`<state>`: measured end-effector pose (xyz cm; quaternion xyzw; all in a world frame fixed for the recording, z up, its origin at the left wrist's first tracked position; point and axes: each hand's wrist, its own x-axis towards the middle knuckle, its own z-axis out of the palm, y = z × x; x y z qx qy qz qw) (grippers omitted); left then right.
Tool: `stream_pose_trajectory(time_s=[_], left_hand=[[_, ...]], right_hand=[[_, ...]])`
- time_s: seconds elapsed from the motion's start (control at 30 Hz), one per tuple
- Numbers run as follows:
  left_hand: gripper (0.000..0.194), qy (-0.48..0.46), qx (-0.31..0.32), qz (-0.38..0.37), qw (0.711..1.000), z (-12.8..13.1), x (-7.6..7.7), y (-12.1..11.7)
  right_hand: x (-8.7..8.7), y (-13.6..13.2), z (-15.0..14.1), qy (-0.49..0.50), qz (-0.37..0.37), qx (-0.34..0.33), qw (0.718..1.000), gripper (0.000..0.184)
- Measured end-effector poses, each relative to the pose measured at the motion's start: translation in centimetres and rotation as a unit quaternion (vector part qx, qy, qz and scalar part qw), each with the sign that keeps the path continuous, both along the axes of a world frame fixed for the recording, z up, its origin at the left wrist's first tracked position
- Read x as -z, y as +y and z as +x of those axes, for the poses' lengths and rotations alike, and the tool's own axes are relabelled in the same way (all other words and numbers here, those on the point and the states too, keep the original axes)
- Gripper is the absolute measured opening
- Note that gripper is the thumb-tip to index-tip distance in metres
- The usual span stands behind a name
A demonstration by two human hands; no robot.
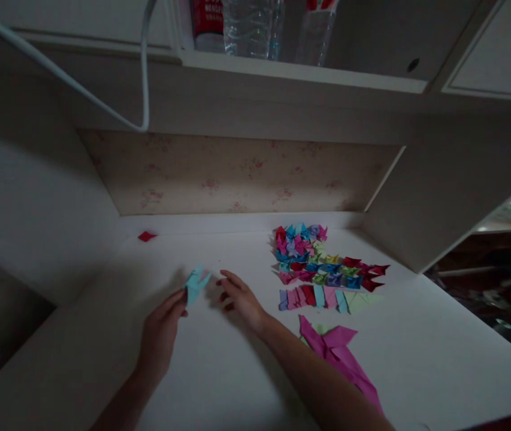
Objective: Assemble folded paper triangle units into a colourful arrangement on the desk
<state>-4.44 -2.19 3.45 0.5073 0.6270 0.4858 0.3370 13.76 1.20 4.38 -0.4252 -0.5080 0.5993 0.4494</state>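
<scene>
Large magenta folded paper [336, 347] is lying near the white tabletop's [214, 383] front edge, right of centre, partly behind my right forearm [309, 371]. My left hand [159, 335] is pinching a light-blue folded-paper piece [195, 286] above the left half; its two narrow points are sticking out, so its folding looks well advanced. My right hand [244, 302] is hovering just beside it, fingers loosely spread, holding nothing. Toward the back right, rows of small multicoloured folded-paper shapes [322, 269] are sitting, apparently finished; the flatter pastel and red paper pieces [311, 297] before them seem only partly shaped. One small red paper piece [147, 236] is resting near the back-left corner.
</scene>
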Motion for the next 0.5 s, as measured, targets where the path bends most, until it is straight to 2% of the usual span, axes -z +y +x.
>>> stream_pose_trajectory(time_s=[0.07, 0.13, 0.23, 0.4, 0.5], left_hand=[[0.041, -0.079, 0.036, 0.014, 0.996, 2.7, 0.2, -1.3], [0.04, -0.136, 0.088, 0.02, 0.987, 5.1, 0.0, -2.0], [0.036, -0.19, 0.146, 0.019, 0.971, 7.7, -0.5, -2.3], [0.033, -0.287, 0.175, 0.007, 0.942, 9.4, -0.2, -2.5], [0.031, -0.311, 0.191, -0.001, 0.931, 9.9, 0.0, -2.6]], right_hand=[[-1.2, -1.0, 1.7, 0.025, -0.024, 0.001, 0.999, 0.048], [-1.9, -2.0, 3.2, 0.012, -0.006, 0.001, 1.0, 0.046], [-1.9, -3.2, 5.1, -0.026, 0.027, 0.038, 0.999, 0.041], [-1.4, -4.1, 7.5, -0.07, 0.07, 0.11, 0.989, 0.046], [-1.9, -4.3, 8.5, -0.146, 0.152, 0.126, 0.97, 0.033]])
